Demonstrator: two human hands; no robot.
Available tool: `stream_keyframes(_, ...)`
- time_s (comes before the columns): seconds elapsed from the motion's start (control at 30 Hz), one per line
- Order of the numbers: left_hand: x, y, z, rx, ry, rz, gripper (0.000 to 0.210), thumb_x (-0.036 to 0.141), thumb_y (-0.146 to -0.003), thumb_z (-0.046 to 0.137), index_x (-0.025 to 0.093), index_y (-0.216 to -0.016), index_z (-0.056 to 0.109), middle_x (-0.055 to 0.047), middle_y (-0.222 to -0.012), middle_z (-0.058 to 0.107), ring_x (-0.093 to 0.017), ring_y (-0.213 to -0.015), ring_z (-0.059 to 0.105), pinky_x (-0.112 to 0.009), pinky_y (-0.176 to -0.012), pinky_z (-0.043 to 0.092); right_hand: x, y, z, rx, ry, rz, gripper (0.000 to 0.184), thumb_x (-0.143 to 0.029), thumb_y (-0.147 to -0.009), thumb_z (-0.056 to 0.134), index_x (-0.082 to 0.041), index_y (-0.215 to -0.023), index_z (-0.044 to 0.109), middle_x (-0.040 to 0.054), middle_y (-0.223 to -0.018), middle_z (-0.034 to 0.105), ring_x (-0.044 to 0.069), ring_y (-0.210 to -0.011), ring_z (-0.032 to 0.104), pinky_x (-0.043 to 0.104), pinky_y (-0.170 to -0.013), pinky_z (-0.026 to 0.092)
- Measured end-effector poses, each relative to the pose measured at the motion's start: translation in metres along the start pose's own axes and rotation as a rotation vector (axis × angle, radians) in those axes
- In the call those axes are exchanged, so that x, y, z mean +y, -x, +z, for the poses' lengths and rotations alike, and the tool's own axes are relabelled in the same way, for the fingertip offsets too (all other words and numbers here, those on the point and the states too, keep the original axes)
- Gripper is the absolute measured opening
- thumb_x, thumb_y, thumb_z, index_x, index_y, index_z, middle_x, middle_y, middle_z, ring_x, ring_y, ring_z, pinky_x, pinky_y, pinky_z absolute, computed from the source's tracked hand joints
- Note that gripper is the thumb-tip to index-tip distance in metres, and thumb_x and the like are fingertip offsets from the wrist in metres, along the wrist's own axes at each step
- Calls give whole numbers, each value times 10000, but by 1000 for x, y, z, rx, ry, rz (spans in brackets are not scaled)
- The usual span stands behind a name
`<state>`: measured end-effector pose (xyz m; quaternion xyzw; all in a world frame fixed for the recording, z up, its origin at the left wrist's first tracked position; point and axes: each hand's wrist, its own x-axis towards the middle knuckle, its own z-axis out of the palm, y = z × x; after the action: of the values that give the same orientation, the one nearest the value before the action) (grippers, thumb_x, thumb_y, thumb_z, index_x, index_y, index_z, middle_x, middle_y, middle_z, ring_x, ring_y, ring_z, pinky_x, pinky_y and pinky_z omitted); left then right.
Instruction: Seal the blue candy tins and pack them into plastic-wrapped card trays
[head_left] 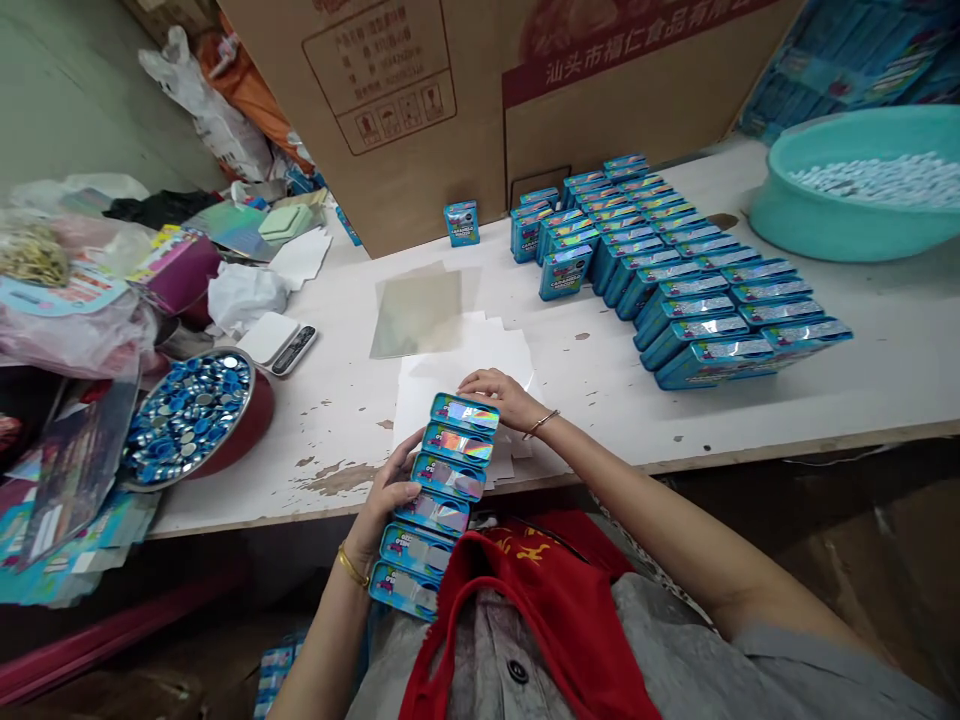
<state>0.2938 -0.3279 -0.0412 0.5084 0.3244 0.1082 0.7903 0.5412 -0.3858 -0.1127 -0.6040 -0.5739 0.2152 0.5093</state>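
A row of several small blue candy tins [448, 473], stacked face to face with shiny strips on their edges, leans from the table's front edge towards my body. My left hand [384, 500] is closed around the row's left side, thumb on top. At the far end my right hand [506, 398] curls its fingers against the last tin; its fingertips are partly hidden. Under and beyond the hands lie white paper sheets [469, 375] and translucent plastic sheets [418, 312].
Rows of blue tins [705, 300] stand at the right, with a single tin [462, 224] by the large cardboard box [405, 190]. A turquoise basin [840, 225] holds white pieces. At left are a red bowl [259, 415] of blue-silver pieces, a small scale [279, 342] and plastic bags [75, 340].
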Motion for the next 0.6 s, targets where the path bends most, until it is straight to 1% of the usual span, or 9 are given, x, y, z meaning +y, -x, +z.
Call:
stream_keyframes(0.17,-4,-8,3,49,-114,-75,778,309,-632,730,229,-1370,497,-86,-1166,665,-295,-1066,619,-352,-859,481,10,4,-8,-48,24,-34,173,-292,-909,570,-237,-912,735,56,-971,688,180,-905,594,386,-890,427)
stream_keyframes(0.33,-4,-5,6,70,-197,-79,785,316,-628,737,250,-1373,497,-77,-1187,644,-292,-1065,608,-363,-877,469,12,7,-7,-86,25,-60,211,-323,-928,538,-240,-949,731,61,-982,675,183,-910,583,392,-898,424)
stream_keyframes(0.47,2,-3,6,65,-202,-85,789,307,-621,753,254,-1368,505,-82,-1224,623,-310,-1105,589,-375,-890,469,14,6,-9,-110,34,-72,242,-359,-935,521,-252,-972,735,63,-956,667,187,-895,568,382,-862,440)
stream_keyframes(0.6,3,-12,-1,27,-152,-67,779,282,-627,743,243,-1367,503,-83,-1220,633,-300,-1092,598,-363,-878,474,17,1,-14,-144,63,-123,230,-349,-928,528,-262,-968,738,57,-918,668,191,-865,562,386,-844,444)
